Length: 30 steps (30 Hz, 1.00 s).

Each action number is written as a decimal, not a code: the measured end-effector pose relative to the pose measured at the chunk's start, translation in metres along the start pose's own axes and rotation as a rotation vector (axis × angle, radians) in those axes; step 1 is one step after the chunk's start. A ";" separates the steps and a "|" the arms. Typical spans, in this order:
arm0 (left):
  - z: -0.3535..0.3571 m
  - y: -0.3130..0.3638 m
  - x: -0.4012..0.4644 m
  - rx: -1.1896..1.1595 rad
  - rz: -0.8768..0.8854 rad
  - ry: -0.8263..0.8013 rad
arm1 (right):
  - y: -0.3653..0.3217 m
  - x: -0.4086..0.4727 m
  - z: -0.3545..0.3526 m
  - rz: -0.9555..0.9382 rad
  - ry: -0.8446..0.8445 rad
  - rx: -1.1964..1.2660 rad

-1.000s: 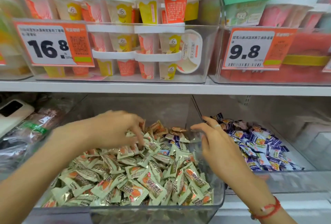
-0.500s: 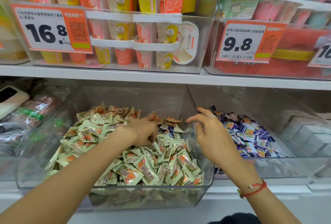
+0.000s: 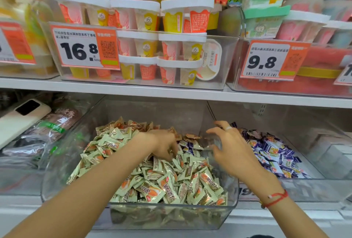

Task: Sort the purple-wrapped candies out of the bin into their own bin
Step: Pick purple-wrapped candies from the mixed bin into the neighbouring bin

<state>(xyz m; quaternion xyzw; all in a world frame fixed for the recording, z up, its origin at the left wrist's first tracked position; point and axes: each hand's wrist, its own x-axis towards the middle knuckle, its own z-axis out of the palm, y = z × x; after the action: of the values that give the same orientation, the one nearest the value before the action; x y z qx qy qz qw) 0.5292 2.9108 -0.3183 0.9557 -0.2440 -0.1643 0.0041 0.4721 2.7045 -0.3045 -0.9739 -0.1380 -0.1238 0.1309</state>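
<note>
Purple-wrapped candies (image 3: 188,147) few atop mixed bin (image 3: 171,216); many heaped in right bin (image 3: 304,190).

The left hand (image 3: 163,146) buries its fingertips among the candies, so whether they pinch anything cannot be told. The top shelf's right-end tubs (image 3: 337,9) are blurred, and the far-right price tag (image 3: 345,74) is cut off.

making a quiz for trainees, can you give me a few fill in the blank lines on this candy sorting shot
1. The left hand digs into the bin of ____-wrapped candies.
2. The purple-wrapped candies fill the bin on the ____.
3. The right hand wears a ____ string bracelet.

Missing words: green; right; red
</note>
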 end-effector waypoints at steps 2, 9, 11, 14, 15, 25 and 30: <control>0.003 -0.005 0.012 0.125 -0.045 -0.163 | 0.000 -0.003 0.002 0.035 -0.035 0.062; 0.021 -0.019 -0.024 -0.143 -0.002 0.243 | 0.004 -0.005 0.010 -0.019 0.132 0.134; 0.020 -0.012 -0.046 -0.378 -0.004 0.479 | -0.002 -0.006 0.008 -0.107 0.318 0.160; 0.008 0.011 -0.063 -0.773 0.042 0.626 | -0.020 -0.004 0.005 -0.154 0.349 0.341; 0.003 0.020 -0.064 -0.868 0.058 0.611 | -0.025 -0.003 0.004 -0.142 0.288 0.435; -0.008 0.056 -0.030 -1.154 0.094 0.550 | -0.004 -0.005 0.003 0.000 0.447 0.860; 0.020 0.053 0.007 -0.503 0.052 -0.039 | 0.003 -0.003 0.015 0.072 0.325 0.762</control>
<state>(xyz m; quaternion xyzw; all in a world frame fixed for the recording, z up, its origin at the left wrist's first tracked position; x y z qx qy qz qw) 0.5039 2.8621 -0.3349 0.9147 -0.2201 -0.2382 0.2411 0.4734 2.7050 -0.3197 -0.8277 -0.1172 -0.2113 0.5065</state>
